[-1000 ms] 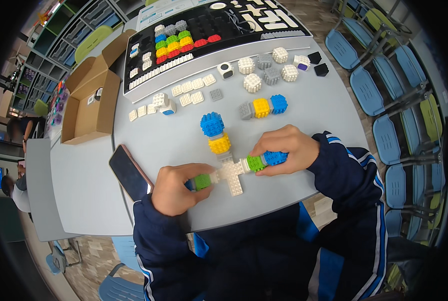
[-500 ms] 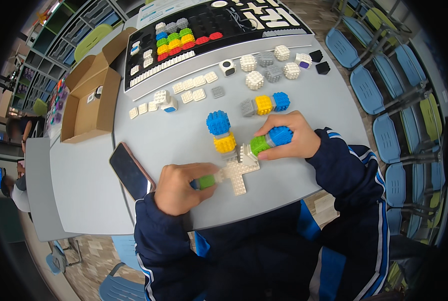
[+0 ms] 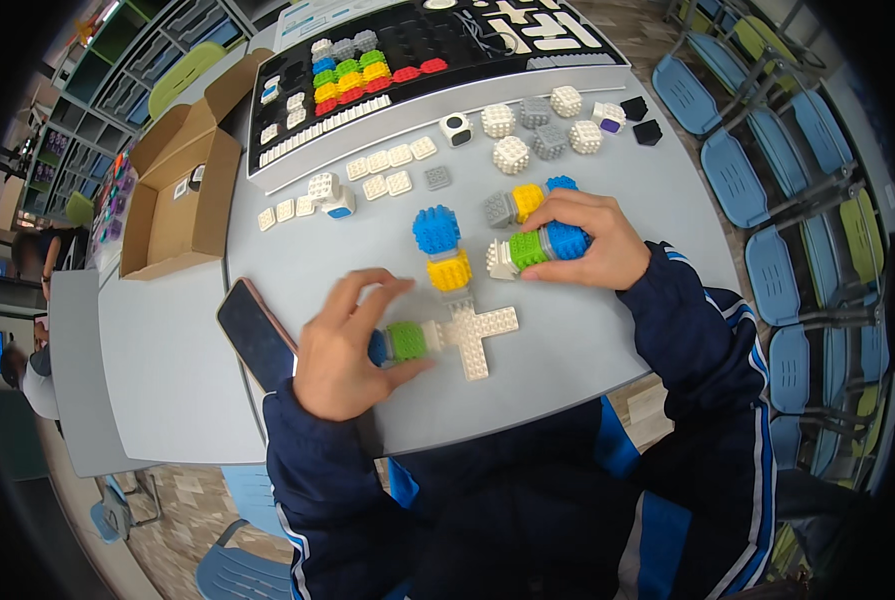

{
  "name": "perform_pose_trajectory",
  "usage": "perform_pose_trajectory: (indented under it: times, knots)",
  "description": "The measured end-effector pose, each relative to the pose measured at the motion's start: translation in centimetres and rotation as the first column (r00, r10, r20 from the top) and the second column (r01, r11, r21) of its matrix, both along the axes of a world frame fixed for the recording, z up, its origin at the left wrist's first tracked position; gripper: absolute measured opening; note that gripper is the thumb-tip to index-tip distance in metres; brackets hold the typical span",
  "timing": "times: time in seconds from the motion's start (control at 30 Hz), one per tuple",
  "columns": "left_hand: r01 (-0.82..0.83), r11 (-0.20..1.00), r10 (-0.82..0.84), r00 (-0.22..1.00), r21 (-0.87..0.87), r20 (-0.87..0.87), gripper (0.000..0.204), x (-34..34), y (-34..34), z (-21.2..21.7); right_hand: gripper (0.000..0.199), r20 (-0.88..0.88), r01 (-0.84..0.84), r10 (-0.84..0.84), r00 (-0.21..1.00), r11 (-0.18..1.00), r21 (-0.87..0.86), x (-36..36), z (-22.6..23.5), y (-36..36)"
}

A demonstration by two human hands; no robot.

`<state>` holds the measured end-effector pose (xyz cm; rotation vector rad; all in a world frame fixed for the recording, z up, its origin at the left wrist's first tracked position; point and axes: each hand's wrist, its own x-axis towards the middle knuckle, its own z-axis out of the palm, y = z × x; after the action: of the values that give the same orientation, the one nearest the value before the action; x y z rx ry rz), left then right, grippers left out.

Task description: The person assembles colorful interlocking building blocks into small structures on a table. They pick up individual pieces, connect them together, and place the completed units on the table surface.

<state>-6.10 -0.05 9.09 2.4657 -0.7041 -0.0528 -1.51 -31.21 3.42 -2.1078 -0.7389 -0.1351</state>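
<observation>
A white cross-shaped plate (image 3: 472, 350) lies on the table in front of me. From its far arm runs a row of studded cubes, a yellow cube (image 3: 450, 270) and a blue cube (image 3: 436, 231). At its left arm is a green cube (image 3: 405, 341) with a blue cube behind it, partly hidden by my left hand (image 3: 347, 345). That hand is open around this pair, index finger raised off it, thumb beside the green cube. My right hand (image 3: 592, 240) grips a green-and-blue block stick (image 3: 529, 249), which ends in a white angled connector (image 3: 501, 259), apart from the plate.
Beyond my right hand lies a grey, yellow and blue block row (image 3: 500, 207). White and grey cubes (image 3: 510, 154), flat white squares (image 3: 376, 187) and a black-lined parts tray (image 3: 407, 100) stand farther back. A phone (image 3: 255, 335) and an open cardboard box (image 3: 182, 215) are at left.
My right hand has lifted the green-and-blue stick off the plate's right arm and moved it away. My left hand's fingers have loosened and spread from the green cube.
</observation>
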Motion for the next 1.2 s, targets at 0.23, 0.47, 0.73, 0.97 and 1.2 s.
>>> perform_pose_trajectory:
  times: [0.23,0.47,0.73,0.97,1.2]
  knots:
    - [-0.17,0.985,0.153,0.942,0.032,0.298,0.086,0.9,1.4,-0.3,0.039,0.371,0.109,-0.022,0.928,0.97,-0.216,0.3,0.4,-0.4]
    - [-0.027,0.999,0.033,0.983,-0.038,0.182,0.044,1.1,1.8,-1.3,0.041,0.372,0.058,0.026,0.928,0.975,-0.214,0.6,0.4,-0.5]
    - [-0.054,0.967,0.106,0.973,-0.25,0.203,0.025,1.5,2.0,-1.9,0.04,0.427,-0.014,0.081,0.901,0.987,-0.158,-0.1,0.8,0.8]
    - [0.129,0.992,-0.116,0.916,-0.008,0.383,0.05,0.6,-1.2,-2.0,0.038,0.52,-0.053,0.173,0.836,0.97,-0.238,-1.5,-0.3,2.8]
    - [0.149,0.988,-0.149,0.823,0.044,0.549,0.044,0.4,-1.3,-5.4,0.029,0.563,0.028,0.22,0.797,0.917,-0.398,-0.9,-1.9,2.3]
